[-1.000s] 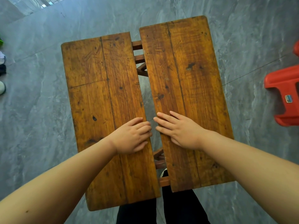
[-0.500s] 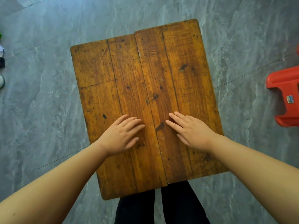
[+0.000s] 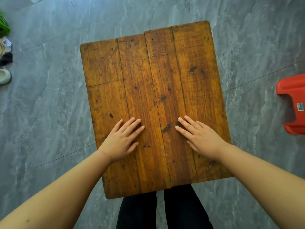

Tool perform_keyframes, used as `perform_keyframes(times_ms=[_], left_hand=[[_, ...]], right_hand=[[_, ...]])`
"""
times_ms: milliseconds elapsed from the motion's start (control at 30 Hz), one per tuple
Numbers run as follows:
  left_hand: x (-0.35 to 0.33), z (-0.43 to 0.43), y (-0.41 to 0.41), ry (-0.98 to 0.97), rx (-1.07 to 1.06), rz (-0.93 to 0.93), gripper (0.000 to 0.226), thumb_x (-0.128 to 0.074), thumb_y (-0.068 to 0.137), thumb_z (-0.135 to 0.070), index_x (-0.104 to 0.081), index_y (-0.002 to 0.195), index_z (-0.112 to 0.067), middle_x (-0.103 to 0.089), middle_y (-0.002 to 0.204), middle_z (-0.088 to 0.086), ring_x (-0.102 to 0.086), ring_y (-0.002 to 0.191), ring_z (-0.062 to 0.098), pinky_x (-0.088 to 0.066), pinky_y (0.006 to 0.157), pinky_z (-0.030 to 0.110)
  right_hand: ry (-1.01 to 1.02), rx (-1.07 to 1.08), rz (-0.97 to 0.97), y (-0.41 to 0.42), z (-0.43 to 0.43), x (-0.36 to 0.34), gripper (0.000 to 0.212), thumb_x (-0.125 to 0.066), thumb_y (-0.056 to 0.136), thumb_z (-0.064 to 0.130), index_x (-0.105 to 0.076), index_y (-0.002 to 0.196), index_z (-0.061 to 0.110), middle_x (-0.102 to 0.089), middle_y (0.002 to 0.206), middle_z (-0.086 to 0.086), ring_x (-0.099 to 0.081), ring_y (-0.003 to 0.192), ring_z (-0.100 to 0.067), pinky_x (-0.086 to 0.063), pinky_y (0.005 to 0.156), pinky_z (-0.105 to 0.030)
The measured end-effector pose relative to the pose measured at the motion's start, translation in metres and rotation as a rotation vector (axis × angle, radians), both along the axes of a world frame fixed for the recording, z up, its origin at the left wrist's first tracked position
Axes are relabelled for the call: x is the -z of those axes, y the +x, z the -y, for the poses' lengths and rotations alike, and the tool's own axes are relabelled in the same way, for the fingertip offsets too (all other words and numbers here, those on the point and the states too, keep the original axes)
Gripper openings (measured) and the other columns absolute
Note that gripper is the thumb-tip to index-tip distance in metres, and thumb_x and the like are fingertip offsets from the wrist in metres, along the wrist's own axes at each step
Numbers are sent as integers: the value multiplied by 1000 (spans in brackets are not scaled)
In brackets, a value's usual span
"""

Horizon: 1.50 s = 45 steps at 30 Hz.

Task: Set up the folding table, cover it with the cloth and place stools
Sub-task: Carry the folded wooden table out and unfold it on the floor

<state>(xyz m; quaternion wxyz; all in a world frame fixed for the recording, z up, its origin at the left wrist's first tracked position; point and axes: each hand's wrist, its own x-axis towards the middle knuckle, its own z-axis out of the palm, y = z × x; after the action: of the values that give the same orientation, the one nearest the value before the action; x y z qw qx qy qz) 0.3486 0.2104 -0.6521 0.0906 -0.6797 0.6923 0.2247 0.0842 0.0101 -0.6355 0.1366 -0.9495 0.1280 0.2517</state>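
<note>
Wooden folding table (image 3: 155,90), hands flat, red stool (image 3: 292,103) label unreadable

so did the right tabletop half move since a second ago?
Yes. The right half swung leftward, away from the red stool, closing the gap against the left half.

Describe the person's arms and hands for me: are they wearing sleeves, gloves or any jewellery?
Both arms are bare from the frame's edge to the wrist, with no sleeve in view. The left hand and right hand wear no gloves, and no rings, watch or bracelet show. The fingernails look short and unpainted. Below the wooden table, dark trousers are visible.
</note>
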Motion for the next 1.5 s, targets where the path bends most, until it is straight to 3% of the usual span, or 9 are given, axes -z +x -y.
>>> perform_keyframes(times_ms=[133,233,300,367,467,533,800,1200,1500], left_hand=[[-14,-13,-7,-32,-665,-15,71,-45,92,-45,-10,150,-24,-5,159,6,3,145,21,-2,115,45],[-16,-30,-5,43,-1225,-76,88,-54,88,-48,1,151,-19,5,158,10,3,145,27,-6,114,51],[-14,-39,-3,116,-1529,-289,96,-58,84,-54,3,150,-19,-2,159,11,-8,145,31,-16,114,53],[-14,-44,-6,155,-1732,-589,87,-57,84,-54,-10,149,-17,-27,152,11,-31,136,33,-31,108,50],[-14,-42,-15,178,-1770,-662,74,-51,89,-52,-21,145,-14,-40,143,12,-43,127,35,-37,100,48],[-14,-40,-15,173,-1775,-659,73,-50,89,-51,-20,145,-14,-39,144,13,-42,127,36,-36,100,48],[-17,-42,-40,154,-1773,-755,77,-54,87,-50,-14,144,-18,-37,144,9,-43,126,32,-39,100,46],[-17,19,-173,85,-1937,-741,80,-55,86,-52,-11,146,-21,-36,146,10,-43,127,34,-38,100,48],[-7,90,-239,39,-1849,-760,77,-58,87,-48,-17,145,-18,-39,143,10,-46,123,34,-41,94,46]], right_hand=[[-36,151,43,2,0,-6,61,-44,94,34,-18,148,22,-12,158,-7,-9,145,-23,-15,114,-40],[-53,437,60,-2,5,-10,64,-43,95,36,-12,149,23,1,159,-5,4,146,-21,-5,117,-42],[-71,633,60,-7,9,-9,72,-49,91,41,-11,149,21,4,159,-7,5,146,-24,-7,117,-47],[-58,841,33,-13,14,-5,86,-57,85,48,-6,150,21,6,158,-9,3,146,-29,-13,117,-51],[92,1177,-9,-20,23,1,110,-67,72,59,6,148,28,-1,157,-11,-10,143,-34,-24,113,-54],[160,1257,-17,-23,27,4,117,-69,66,63,11,147,33,-15,153,-13,-23,139,-36,-31,108,-55],[179,1214,62,-47,43,11,118,-72,62,63,9,145,40,-30,138,-14,-37,128,-36,-37,103,-52],[162,1025,42,-126,141,7,117,-70,65,63,9,147,36,-30,138,-14,-37,128,-34,-36,101,-49],[100,1071,79,-213,197,8,115,-70,65,62,4,148,31,-31,139,-19,-35,129,-36,-33,104,-49]])
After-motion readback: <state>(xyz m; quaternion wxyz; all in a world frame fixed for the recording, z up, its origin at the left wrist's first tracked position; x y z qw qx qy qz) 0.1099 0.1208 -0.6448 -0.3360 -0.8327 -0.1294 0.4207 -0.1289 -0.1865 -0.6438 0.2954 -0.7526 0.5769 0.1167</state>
